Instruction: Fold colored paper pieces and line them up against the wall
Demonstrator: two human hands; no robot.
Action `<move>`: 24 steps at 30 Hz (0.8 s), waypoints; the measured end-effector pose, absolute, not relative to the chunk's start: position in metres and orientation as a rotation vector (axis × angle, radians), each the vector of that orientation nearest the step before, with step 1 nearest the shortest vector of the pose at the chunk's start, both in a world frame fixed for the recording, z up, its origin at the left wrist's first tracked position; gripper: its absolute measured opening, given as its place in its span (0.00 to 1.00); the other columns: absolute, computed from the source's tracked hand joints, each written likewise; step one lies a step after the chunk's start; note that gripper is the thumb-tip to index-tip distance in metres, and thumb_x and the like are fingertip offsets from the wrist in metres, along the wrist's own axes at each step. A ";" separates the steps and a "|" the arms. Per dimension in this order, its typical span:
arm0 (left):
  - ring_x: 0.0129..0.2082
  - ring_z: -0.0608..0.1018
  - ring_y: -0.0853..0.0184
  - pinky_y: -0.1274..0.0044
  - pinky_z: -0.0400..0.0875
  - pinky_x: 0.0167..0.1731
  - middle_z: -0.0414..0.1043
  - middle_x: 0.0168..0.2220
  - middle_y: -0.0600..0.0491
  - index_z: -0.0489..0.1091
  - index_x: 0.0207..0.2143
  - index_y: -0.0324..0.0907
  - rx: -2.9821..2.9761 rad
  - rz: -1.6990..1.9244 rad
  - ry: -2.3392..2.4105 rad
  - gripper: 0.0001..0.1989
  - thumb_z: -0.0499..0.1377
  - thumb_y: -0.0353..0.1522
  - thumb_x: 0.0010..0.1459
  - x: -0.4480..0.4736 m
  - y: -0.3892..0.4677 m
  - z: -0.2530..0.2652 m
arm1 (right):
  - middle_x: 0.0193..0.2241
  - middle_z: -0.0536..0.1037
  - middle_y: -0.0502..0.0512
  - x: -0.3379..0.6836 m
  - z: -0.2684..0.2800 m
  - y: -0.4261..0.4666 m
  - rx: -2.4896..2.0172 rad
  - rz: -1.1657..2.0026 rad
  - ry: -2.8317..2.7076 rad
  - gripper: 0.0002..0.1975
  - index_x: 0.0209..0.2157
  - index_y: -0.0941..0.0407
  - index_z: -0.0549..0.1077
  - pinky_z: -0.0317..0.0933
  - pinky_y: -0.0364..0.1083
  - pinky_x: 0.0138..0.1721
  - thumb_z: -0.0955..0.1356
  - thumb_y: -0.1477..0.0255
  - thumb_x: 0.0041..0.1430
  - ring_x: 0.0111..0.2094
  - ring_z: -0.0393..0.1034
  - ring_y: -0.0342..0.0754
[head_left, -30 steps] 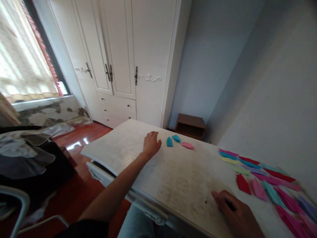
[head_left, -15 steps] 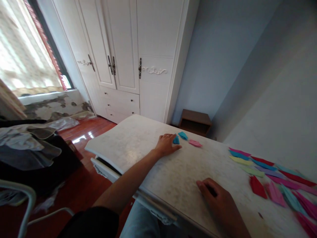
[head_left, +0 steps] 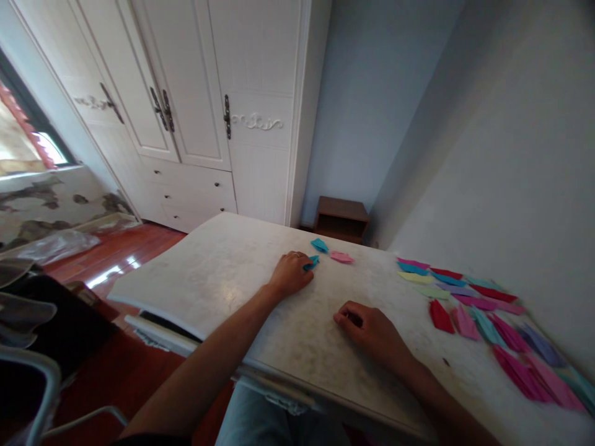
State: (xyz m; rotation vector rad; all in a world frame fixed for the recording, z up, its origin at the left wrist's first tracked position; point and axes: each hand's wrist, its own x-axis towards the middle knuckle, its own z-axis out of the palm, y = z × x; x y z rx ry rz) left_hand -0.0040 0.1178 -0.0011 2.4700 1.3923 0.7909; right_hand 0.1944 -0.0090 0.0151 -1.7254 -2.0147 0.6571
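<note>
My left hand (head_left: 292, 274) rests on the far part of the white table, its fingers closed around a small blue folded paper piece (head_left: 313, 262) that partly shows past the fingertips. Just beyond it lie another blue folded paper piece (head_left: 320, 245) and a pink folded paper piece (head_left: 342, 256). Nearer to me, my right hand (head_left: 367, 325) lies on its side on the tabletop, fingers curled in with a dark gap inside the curl; nothing shows in it.
Many coloured folded paper strips (head_left: 465, 300) lie in rows on the right of the white table (head_left: 195, 260), along the wall. A drawer (head_left: 162, 331) sticks out at the near left edge. Beyond stand a white wardrobe (head_left: 260, 74) and a brown nightstand (head_left: 343, 209).
The view has swung right, showing more of the paper strips. My left hand has the blue piece turned, its tip now pointing right. My right hand stays curled on the table.
</note>
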 end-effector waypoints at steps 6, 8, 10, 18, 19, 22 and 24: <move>0.44 0.76 0.61 0.71 0.70 0.50 0.74 0.44 0.47 0.77 0.40 0.41 2.365 0.950 1.298 0.17 0.59 0.24 0.47 -0.003 0.108 -0.005 | 0.23 0.78 0.52 0.191 0.012 -0.011 -1.746 0.517 -1.944 0.12 0.29 0.53 0.76 0.54 0.44 0.26 0.64 0.65 0.61 0.24 0.71 0.47; 0.42 0.76 0.63 0.73 0.71 0.48 0.72 0.44 0.48 0.77 0.41 0.42 2.332 0.973 1.263 0.19 0.58 0.22 0.46 -0.001 0.101 -0.005 | 0.24 0.79 0.52 0.190 0.013 -0.013 -1.754 0.504 -1.930 0.12 0.29 0.54 0.76 0.55 0.44 0.26 0.64 0.65 0.61 0.24 0.71 0.47; 0.42 0.75 0.65 0.73 0.72 0.48 0.71 0.43 0.49 0.76 0.41 0.43 2.303 0.993 1.228 0.19 0.58 0.21 0.46 0.001 0.094 -0.006 | 0.24 0.79 0.53 0.190 0.013 -0.014 -1.743 0.503 -1.917 0.11 0.28 0.54 0.76 0.56 0.43 0.27 0.65 0.66 0.60 0.25 0.71 0.47; 0.40 0.76 0.65 0.74 0.75 0.40 0.72 0.39 0.49 0.76 0.32 0.42 2.071 1.116 1.017 0.10 0.57 0.23 0.51 0.015 0.056 0.001 | 0.25 0.79 0.52 0.197 0.012 -0.020 -1.622 0.568 -1.803 0.10 0.29 0.56 0.76 0.59 0.43 0.30 0.66 0.68 0.60 0.27 0.71 0.46; 0.39 0.77 0.66 0.74 0.75 0.39 0.72 0.38 0.50 0.75 0.32 0.42 2.020 1.125 1.017 0.07 0.57 0.26 0.52 0.018 0.049 0.002 | 0.25 0.78 0.52 0.199 0.011 -0.023 -1.594 0.583 -1.788 0.10 0.29 0.56 0.76 0.59 0.43 0.30 0.66 0.68 0.60 0.27 0.71 0.46; 0.34 0.78 0.67 0.75 0.75 0.36 0.74 0.34 0.51 0.74 0.34 0.41 1.810 1.147 1.033 0.06 0.60 0.31 0.53 0.031 0.031 0.006 | 0.24 0.77 0.50 0.207 0.008 -0.037 -1.526 0.600 -1.729 0.10 0.28 0.56 0.76 0.58 0.43 0.30 0.65 0.68 0.60 0.26 0.69 0.45; 0.32 0.78 0.68 0.76 0.74 0.34 0.74 0.31 0.53 0.72 0.40 0.40 1.677 1.152 0.999 0.13 0.63 0.33 0.51 0.044 0.022 0.008 | 0.24 0.77 0.49 0.214 0.007 -0.050 -1.510 0.616 -1.670 0.11 0.28 0.56 0.75 0.58 0.42 0.29 0.65 0.67 0.61 0.26 0.69 0.44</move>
